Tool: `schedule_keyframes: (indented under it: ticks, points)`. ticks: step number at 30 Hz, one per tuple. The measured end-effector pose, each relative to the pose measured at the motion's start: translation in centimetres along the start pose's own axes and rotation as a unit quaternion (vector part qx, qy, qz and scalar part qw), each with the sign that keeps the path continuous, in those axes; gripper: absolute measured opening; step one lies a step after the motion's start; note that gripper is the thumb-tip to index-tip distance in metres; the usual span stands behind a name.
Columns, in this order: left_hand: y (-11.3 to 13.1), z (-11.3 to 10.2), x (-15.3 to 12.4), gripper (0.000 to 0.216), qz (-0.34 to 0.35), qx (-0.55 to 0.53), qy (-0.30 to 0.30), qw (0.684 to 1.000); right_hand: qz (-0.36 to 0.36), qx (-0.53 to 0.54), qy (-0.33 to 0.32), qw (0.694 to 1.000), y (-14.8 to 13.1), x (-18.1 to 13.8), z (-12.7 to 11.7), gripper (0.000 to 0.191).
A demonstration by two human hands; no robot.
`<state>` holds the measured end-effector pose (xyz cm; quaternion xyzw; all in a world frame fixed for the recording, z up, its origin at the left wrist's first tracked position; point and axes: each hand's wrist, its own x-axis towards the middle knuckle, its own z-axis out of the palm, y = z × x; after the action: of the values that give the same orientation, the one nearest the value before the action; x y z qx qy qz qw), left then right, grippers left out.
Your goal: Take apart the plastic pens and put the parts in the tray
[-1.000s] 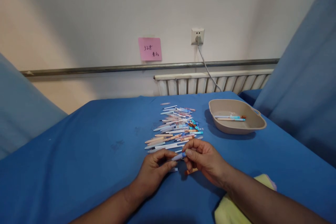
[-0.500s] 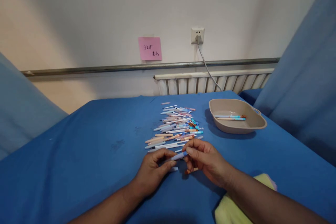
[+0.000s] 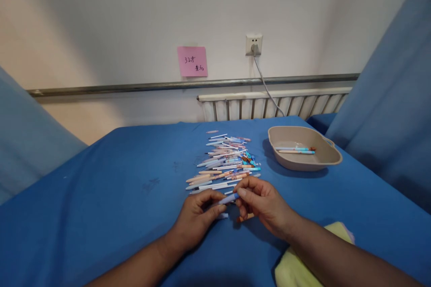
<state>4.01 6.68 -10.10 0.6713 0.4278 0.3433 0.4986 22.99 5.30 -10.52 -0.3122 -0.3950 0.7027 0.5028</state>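
Observation:
Both my hands meet over the blue cloth, pinching one light blue pen between them. My left hand grips its left end with curled fingers; my right hand holds the right end. An orange pen piece pokes out beneath my right hand, and a small white piece lies under my left fingers. Just beyond the hands lies a pile of several pens and pen parts in blue, white, orange and pink.
A beige tray with two pens in it stands at the right of the blue-covered table. A yellow cloth lies under my right forearm. Blue fabric rises on both sides; a radiator, wall socket and pink note are behind.

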Motion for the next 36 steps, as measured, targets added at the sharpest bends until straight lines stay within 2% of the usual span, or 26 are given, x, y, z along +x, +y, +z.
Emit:
schedule_keyframes:
  ticks: [9,14,24,27,31,36]
  points:
    - [-0.3,0.4,0.1,0.015,-0.023,-0.056,0.003,0.998,0.011,0.039,-0.024,0.999,0.2,-0.1,-0.1,0.027]
    - [0.0,0.6,0.1,0.016,-0.034,-0.090,-0.016,0.995,0.020,0.077,-0.039,0.996,-0.1,-0.3,0.0,0.026]
    - [0.1,0.6,0.3,0.025,-0.076,-0.120,-0.008,0.990,0.024,0.116,-0.012,0.993,-0.6,-0.1,0.1,0.044]
    - [0.4,0.5,0.4,0.027,-0.077,-0.112,-0.009,0.991,0.014,0.118,0.011,0.993,-0.5,0.1,-0.1,0.048]
    - [0.5,0.5,0.5,0.027,-0.071,-0.083,-0.002,0.994,-0.024,0.108,0.089,0.990,-0.6,0.8,-0.7,0.048]
    - [0.7,0.2,0.8,0.022,-0.004,0.006,0.038,0.999,-0.066,0.051,0.133,0.988,-0.3,2.1,-1.6,0.049]
